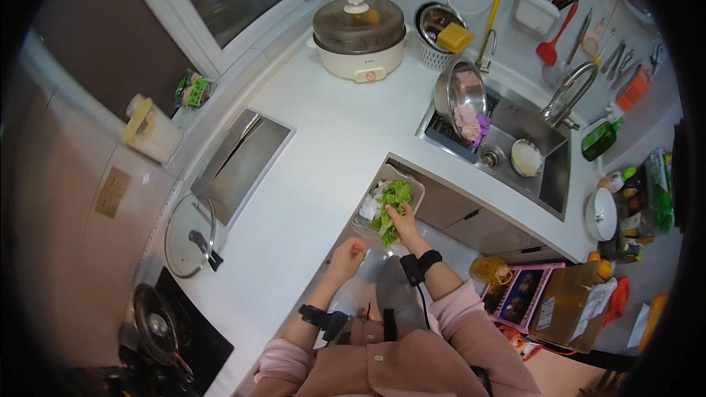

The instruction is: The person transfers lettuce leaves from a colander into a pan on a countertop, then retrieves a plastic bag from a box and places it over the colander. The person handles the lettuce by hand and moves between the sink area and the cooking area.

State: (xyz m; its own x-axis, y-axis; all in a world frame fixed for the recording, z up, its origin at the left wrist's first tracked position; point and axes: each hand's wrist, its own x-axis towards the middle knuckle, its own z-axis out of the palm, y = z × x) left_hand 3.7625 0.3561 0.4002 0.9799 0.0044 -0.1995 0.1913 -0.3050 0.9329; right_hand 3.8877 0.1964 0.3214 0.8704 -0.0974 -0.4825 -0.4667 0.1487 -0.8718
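Observation:
My right hand [405,224] grips a bunch of green leafy lettuce [395,198] over an open waste bin [417,198] beside the counter corner. Crumpled white plastic or paper [369,208] lies in the bin, left of the leaves. My left hand [348,258] is near the counter's front edge, its fingers curled in; whether it holds something small cannot be told. Both wrists wear black straps with small devices.
The white counter [325,138] carries an electric cooker [358,38], a glass lid [190,237] and a metal panel [245,162]. To the right, the sink [507,127] holds a steel bowl [460,94] and a white bowl [527,158]. A cardboard box [568,298] and an oil bottle [490,271] stand lower right.

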